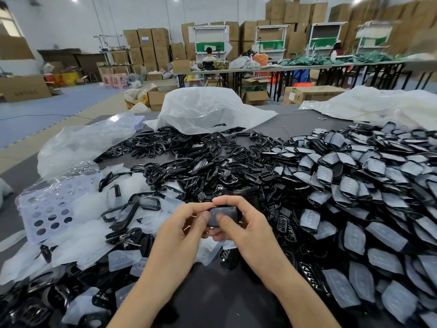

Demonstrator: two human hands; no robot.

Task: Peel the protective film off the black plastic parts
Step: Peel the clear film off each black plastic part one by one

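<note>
Both hands hold one flat black plastic part (223, 215), film-covered face up, above the dark grey worktop (217, 287); its long axis runs left to right. The left hand (182, 230) pinches its left end. The right hand (241, 223) grips its right side, thumb on top.

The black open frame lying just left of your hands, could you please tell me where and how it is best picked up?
Probably pinch its long raised rail, coming from above on the left. The black open frame lies tilted on peeled films, so that rail stands clear, and the open centre lets a finger pass inside.
</note>
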